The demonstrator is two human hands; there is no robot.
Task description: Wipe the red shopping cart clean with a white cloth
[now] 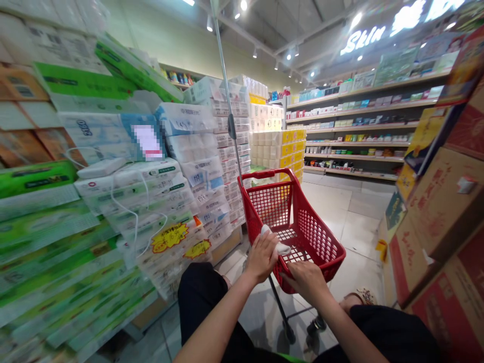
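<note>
A red plastic shopping cart [317, 247] with a perforated basket stands right in front of me between my knees. My left hand [262, 256] is on the near left part of the basket rim, closed over a folded white cloth [283, 249] that shows past the fingers. Lower and to the right, my right hand [308, 280] is wrapped round the near rim of the basket, its thumb partly hidden. A metal pole [226, 80] rises from the cart's far left corner.
Stacked tissue packs [204, 166] with yellow price tags [170, 238] line the left, with a phone [147, 141] and white cable on them. Cardboard cartons [438, 201] are piled close on the right. Stocked shelves [351, 106] stand behind the tiled floor [333, 201].
</note>
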